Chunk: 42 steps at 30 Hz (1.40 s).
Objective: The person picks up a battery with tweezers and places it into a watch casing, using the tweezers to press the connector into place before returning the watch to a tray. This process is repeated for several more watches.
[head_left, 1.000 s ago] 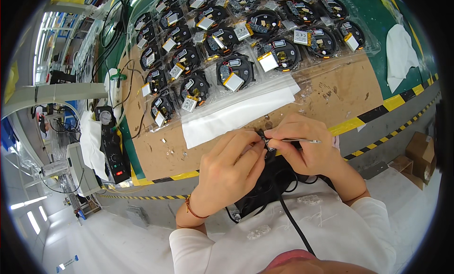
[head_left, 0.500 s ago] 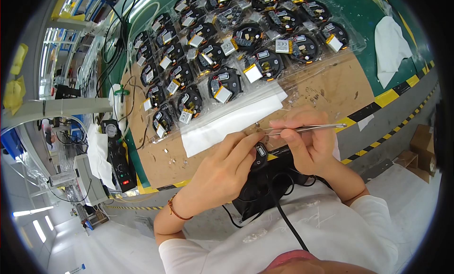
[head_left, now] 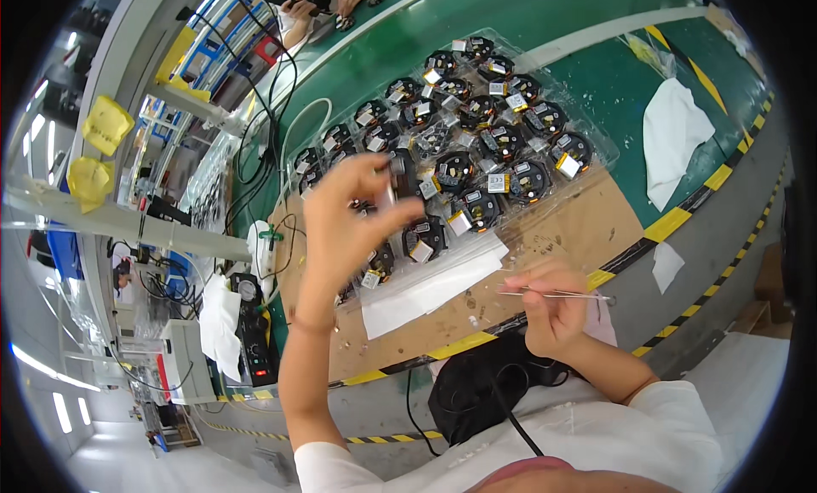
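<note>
My left hand [head_left: 345,216] is raised over the near left part of a clear plastic tray [head_left: 606,153], blurred by motion. Between its thumb and fingers is a dark housing [head_left: 402,176], partly hidden and smeared. Several black round electronic housings [head_left: 526,180] lie in rows in the tray, many with a small silver pouch battery [head_left: 568,165] beside or on them. Lower right, my right hand [head_left: 553,319] pinches a pair of thin metal tweezers [head_left: 562,295], tips pointing left, above the table's near edge.
White paper [head_left: 434,284] lies on a brown cardboard sheet [head_left: 596,225] before the tray. A white cloth [head_left: 672,140] is at right. A black device with a gauge [head_left: 253,323] and cables stand left. Another person's hand [head_left: 299,12] shows at the far side.
My left hand has moved from near the table edge up and left over the tray, taking the dark housing along. The tweezers in my right hand have left the housing. The view has shifted.
</note>
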Motion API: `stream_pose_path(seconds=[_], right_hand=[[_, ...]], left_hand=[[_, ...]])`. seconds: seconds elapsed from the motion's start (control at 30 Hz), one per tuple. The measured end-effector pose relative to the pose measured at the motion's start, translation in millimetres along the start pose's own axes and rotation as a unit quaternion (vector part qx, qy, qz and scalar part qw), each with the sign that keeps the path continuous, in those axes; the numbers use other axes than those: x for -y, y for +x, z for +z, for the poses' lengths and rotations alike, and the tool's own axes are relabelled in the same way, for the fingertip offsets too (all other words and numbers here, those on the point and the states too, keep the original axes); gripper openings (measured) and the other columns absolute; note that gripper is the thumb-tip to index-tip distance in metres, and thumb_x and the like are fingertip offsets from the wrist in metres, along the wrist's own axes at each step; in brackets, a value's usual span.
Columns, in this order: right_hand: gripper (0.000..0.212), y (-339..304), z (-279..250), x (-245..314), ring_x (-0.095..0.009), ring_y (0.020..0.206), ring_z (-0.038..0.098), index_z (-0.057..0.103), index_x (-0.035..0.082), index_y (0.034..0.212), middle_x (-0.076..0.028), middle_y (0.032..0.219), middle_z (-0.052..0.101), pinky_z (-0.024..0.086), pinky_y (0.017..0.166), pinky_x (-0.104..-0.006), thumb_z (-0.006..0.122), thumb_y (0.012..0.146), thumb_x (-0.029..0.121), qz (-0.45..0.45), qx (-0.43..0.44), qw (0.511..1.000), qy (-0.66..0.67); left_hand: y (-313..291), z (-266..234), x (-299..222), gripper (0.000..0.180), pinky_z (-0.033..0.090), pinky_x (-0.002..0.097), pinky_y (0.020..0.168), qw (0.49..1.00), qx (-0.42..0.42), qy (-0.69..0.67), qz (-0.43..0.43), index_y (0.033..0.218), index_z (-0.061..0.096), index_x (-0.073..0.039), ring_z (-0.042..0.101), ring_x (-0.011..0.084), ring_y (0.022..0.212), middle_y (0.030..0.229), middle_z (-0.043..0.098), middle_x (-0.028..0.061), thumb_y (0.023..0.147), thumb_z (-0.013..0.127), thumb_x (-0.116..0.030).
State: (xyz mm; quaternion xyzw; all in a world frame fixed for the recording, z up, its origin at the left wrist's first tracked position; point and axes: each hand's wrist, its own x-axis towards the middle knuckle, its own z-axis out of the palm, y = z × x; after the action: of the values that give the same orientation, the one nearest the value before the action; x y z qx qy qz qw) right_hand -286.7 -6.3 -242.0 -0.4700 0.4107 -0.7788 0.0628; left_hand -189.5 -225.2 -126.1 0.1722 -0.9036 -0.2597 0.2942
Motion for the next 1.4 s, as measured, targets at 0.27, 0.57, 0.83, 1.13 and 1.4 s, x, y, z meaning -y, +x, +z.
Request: stream_pose_path(seconds=[0.27, 0.57, 0.83, 1.13, 1.4], right_hand=[[0.016, -3.8, 3.5, -5.7, -0.019, 0.085, 0.062, 0.043, -0.001, 0.108, -0.019, 0.103, 0.056, 0.059, 0.071, -0.0314, 0.049, 0.093, -0.003, 0.050, 0.058, 0.997, -0.032], [0.018, -1.7, 1.0, -6.7, -0.019, 0.088, 0.062, 0.043, -0.002, 0.109, -0.018, 0.103, 0.055, 0.059, 0.076, -0.0309, 0.049, 0.092, -0.005, 0.070, 0.076, 0.994, -0.033], [0.016, -3.3, -2.4, -7.2, -0.018, 0.086, 0.062, 0.044, -0.003, 0.108, -0.019, 0.103, 0.055, 0.059, 0.075, -0.0313, 0.049, 0.093, -0.005, 0.065, 0.108, 0.990, -0.060], [0.014, -4.0, 7.6, -3.9, -0.018, 0.081, 0.064, 0.050, -0.003, 0.104, -0.017, 0.099, 0.060, 0.056, 0.071, -0.0290, 0.054, 0.091, -0.004, 0.097, 0.053, 0.993, -0.031], [0.011, -2.8, 9.1, -5.9, -0.018, 0.077, 0.066, 0.057, -0.003, 0.098, -0.015, 0.096, 0.063, 0.054, 0.067, -0.0260, 0.061, 0.088, -0.003, 0.111, 0.023, 0.993, -0.022]], left_hand=[[76.1, 44.9, 39.3, 0.046, 0.049, 0.0328, 0.061, 0.974, 0.090, 0.191, -0.079, 0.070, 0.067, 0.002, 0.062, 0.0231, 0.063, 0.069, 0.065, 0.0129, 0.058, 0.088, -0.037], [60.9, 52.4, 22.2, 0.044, 0.049, 0.0376, 0.069, 0.975, 0.031, 0.215, 0.051, 0.072, 0.067, 0.002, 0.061, 0.0300, 0.074, 0.074, 0.065, 0.0140, 0.069, 0.080, -0.040], [33.6, 52.3, -5.2, 0.056, 0.051, 0.0433, 0.071, 0.962, 0.141, 0.231, -0.039, 0.080, 0.061, 0.003, 0.060, 0.0372, 0.083, 0.074, 0.064, 0.0209, 0.064, 0.081, -0.047], [18.1, 59.3, 2.4, 0.044, 0.049, 0.0389, 0.073, 0.977, 0.027, 0.205, 0.048, 0.098, 0.060, -0.001, 0.059, 0.0275, 0.083, 0.079, 0.062, 0.0095, 0.070, 0.078, -0.030], [18.6, 47.8, 6.7, 0.030, 0.050, 0.0405, 0.070, 0.996, 0.047, 0.054, 0.055, 0.096, 0.058, -0.001, 0.061, 0.0326, 0.077, 0.089, 0.058, 0.0147, 0.070, 0.074, -0.004]])
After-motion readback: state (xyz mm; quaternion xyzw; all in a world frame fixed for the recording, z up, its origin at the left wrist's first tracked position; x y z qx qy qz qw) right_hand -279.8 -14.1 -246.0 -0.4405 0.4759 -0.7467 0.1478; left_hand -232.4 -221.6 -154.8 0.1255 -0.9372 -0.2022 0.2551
